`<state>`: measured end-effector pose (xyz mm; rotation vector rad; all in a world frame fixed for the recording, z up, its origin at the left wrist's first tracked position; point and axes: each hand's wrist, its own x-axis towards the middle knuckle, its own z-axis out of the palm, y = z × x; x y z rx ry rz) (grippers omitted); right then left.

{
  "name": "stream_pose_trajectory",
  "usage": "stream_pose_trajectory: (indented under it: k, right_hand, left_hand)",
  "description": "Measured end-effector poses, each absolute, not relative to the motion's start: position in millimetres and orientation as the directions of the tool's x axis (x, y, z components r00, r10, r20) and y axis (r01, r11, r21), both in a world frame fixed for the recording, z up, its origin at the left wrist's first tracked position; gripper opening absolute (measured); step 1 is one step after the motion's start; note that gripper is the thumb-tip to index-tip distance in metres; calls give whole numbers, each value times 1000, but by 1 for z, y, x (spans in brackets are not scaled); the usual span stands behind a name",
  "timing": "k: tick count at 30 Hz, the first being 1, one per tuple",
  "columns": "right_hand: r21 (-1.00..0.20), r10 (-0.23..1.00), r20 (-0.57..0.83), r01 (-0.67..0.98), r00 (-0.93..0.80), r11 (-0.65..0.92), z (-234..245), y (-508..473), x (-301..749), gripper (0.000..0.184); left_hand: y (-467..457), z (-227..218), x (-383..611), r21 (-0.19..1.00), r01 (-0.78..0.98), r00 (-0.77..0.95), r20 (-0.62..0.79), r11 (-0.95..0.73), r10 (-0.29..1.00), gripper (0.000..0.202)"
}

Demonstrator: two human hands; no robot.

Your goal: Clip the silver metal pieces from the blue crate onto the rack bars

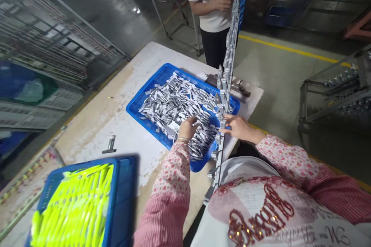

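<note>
My left hand [188, 128] is over a blue tray [149, 129], its fingers slightly curled and apart just above many small silver fish-shaped pieces [171, 102]. I see nothing held in it. A long, narrow metal bar [231, 61] stands slanted across the tray's right side, with silver pieces set along it in a row. On its lower half my right hand [239, 128] has fingers closed around the bar's edge beside one of the pieces. The exact contact under those fingertips is partly hidden. White tags or flat ends show on many pieces in the tray.
Across the table, another person's hands [224, 3] hold the bar's upper part. A blue crate [123, 193] of bright yellow pieces stands at lower left. A small metal tool [110, 144] and a dark metal fixture [242, 88] lie on the table [95, 123]. Racks stand around.
</note>
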<state>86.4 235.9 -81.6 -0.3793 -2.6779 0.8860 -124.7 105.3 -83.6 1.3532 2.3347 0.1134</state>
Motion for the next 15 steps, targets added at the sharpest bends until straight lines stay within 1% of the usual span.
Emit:
stream_pose_trajectory:
  k: [1,4,7,9,11,13,15]
  right_hand:
    - [-613,341,205,151,-917,775,-82,236,87,28]
    - [-628,352,249,127,-902,768,-84,233,91,30]
    - [-639,346,279,96,-896,763,-94,230,94,35]
    - [-634,342,317,71,-885,770,-104,232,95,42]
    - [-618,336,372,40,-865,785,-114,237,97,47]
    - [-613,337,416,13,-844,790,-121,246,102,47]
    - [-635,410,417,62,-811,770,-124,256,113,40]
  left_hand:
    - [99,-98,-128,225,801,-458,-364,554,811,30]
    - [80,-126,-127,106,789,-506,-448,605,737,26]
    - [66,-135,-118,55,759,-550,-480,649,684,26]
    - [61,-134,-117,78,727,-575,-473,682,668,24]
    - [59,-129,-121,134,679,-613,-437,722,658,21]
    - [57,-119,-126,227,627,-657,-361,745,662,21]
    - [55,-101,-128,349,583,-692,-260,734,673,24]
